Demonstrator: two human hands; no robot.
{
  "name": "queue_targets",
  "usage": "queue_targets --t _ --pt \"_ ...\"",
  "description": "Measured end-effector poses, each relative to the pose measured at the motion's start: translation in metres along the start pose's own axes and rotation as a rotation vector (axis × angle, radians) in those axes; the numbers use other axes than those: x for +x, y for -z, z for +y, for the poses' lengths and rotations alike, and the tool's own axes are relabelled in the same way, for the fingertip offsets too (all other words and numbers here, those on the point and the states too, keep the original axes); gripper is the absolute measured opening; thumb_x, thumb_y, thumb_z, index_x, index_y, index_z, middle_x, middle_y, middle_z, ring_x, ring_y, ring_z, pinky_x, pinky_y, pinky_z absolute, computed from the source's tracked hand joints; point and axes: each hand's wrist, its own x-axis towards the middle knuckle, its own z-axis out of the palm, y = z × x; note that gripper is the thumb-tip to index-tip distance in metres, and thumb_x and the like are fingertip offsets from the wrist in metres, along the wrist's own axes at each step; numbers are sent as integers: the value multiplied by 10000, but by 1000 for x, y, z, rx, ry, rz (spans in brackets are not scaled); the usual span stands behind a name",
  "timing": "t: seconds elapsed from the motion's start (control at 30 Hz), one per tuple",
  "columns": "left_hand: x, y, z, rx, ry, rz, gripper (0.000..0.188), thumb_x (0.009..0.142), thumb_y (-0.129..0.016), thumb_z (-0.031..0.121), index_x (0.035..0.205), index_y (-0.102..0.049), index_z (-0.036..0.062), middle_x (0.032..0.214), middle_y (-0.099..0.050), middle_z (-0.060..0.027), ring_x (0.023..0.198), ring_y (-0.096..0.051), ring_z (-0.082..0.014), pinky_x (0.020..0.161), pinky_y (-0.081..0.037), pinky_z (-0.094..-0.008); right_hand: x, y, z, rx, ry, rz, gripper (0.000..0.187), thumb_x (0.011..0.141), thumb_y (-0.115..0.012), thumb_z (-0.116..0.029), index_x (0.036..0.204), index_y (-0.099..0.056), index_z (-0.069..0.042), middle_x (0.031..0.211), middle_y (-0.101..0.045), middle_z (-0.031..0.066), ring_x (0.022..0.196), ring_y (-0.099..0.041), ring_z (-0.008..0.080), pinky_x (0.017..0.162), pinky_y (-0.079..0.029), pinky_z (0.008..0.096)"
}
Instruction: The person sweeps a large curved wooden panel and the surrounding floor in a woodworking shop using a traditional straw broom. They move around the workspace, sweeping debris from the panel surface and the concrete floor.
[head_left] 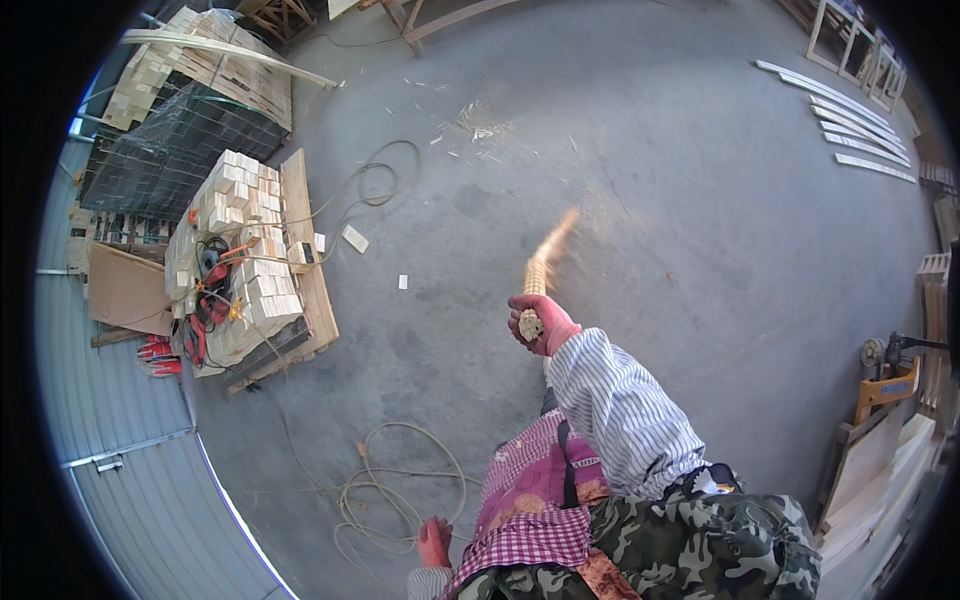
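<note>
My right hand [541,325], in a reddish glove, is closed around the bound handle of a straw hand broom [537,277]. The broom points away from me over the grey concrete floor, and its far end is smeared by motion. Faint sawdust [600,212] lies beside the broom's tip. Low at my left side hangs my left hand [435,543], also in a reddish glove, with its fingers loosely apart and nothing seen in it. A coiled hose or cable [380,490] lies on the floor near that hand.
Stacked timber blocks [270,290] on a pallet carry red power tools [212,280] at the left. Wood scraps [485,132] lie scattered farther off, with two small offcuts [355,238] nearer. White strips [850,125] rest at far right; boards [880,470] and an orange clamp-like tool [887,388] stand right.
</note>
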Motion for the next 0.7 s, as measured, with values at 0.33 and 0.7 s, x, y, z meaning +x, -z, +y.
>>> queue_targets --t 0.33,0.7 --pt "85 -16 111 51 275 179 372 889 -562 307 1146 -533 40 976 -646 -107 826 -650 -213 675 -505 -275 -162 107 14 -601 406 836 682 644 -715 70 1229 -381 -34 747 -549 101 513 -571 201 396 -475 342" --pt "198 -10 230 116 264 174 408 881 -606 333 1150 -557 30 975 -657 -110 818 -648 -194 676 -497 -273 -6 98 -166 -69 182 876 175 755 -635 -12 754 -471 -75 575 -477 43 448 -519 195 414 -466 308"
